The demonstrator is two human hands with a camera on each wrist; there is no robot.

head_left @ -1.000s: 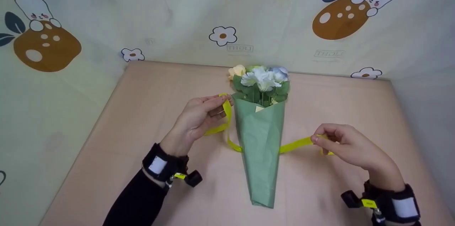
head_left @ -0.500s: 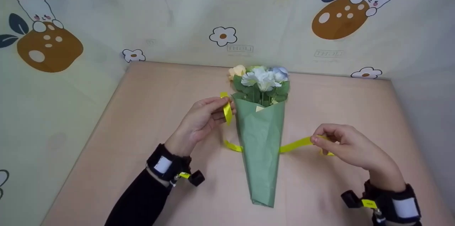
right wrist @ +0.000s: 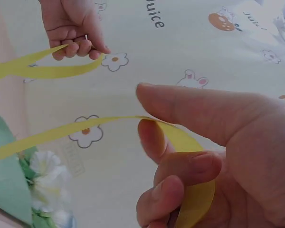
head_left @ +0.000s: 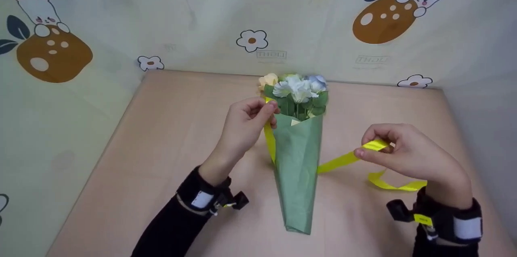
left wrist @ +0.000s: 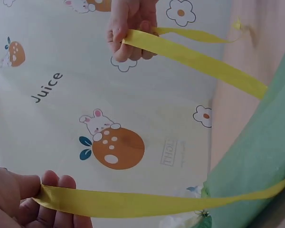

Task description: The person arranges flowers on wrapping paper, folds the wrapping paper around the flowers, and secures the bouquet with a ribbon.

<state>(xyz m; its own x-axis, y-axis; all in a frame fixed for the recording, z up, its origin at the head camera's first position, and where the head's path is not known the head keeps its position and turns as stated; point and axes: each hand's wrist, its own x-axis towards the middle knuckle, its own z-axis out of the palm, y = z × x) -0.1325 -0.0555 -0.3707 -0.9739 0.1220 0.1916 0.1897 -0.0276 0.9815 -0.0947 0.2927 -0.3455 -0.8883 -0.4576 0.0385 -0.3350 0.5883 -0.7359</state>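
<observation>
Clearly pinching the yellow ribbon [head_left: 338, 162] with left hand [head_left: 244, 127] and right hand [head_left: 414, 151] alike, ideally tensioning both sides evenly, untwisted, beside the bouquet [head_left: 298, 156] between them

Dim, diffuse light leaves soft shadows on the table [head_left: 177, 115]; fine detail blurs.

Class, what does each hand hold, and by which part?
A flat yellow fabric ribbon: the right hand pinches it partway along; the left hand, toward its other end.

Pale counter [head_left: 194, 127] lies beneath the fingers [head_left: 379, 129]; beyond them, cream backdrop [head_left: 202, 38] printed with rabbits [head_left: 34, 4], brown fruit [head_left: 383, 20] and outlined flowers [head_left: 252, 41].
</observation>
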